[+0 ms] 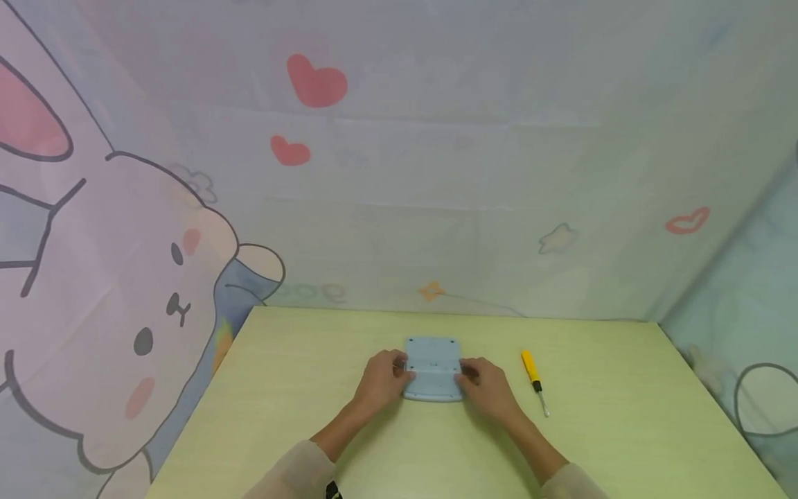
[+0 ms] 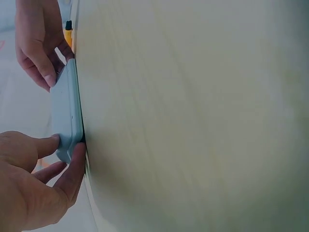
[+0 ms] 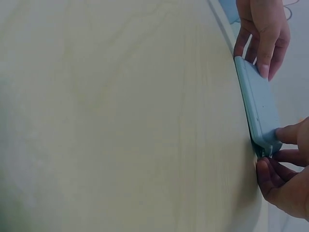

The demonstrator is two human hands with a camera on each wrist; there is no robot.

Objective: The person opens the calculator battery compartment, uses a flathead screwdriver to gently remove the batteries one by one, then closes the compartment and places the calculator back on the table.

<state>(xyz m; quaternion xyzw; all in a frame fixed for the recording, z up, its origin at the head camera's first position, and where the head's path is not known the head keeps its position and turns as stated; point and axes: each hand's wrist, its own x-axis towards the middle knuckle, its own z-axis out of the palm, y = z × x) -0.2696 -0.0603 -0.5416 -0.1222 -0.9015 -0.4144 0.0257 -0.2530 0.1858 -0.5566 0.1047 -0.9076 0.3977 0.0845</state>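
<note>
A flat light-blue plastic device (image 1: pixel 433 383) with rounded corners lies on the table in the head view. Small dark spots like screw holes or feet dot its face, and a ridge crosses its middle; it resembles the back of a calculator. My left hand (image 1: pixel 380 381) grips its left edge, thumb on the top face and fingers along the side. On the opposite edge my right hand (image 1: pixel 488 388) pinches it the same way. In the left wrist view, the left hand's thumb (image 2: pixel 48 146) presses near a corner of the device (image 2: pixel 67 108).
To the right of the right hand lies a screwdriver (image 1: pixel 532 371) with a yellow and black handle, its metal tip toward the near side. The pale yellow-green table (image 1: pixel 299 346) meets a printed cloth backdrop (image 1: pixel 436 173) at its back edge.
</note>
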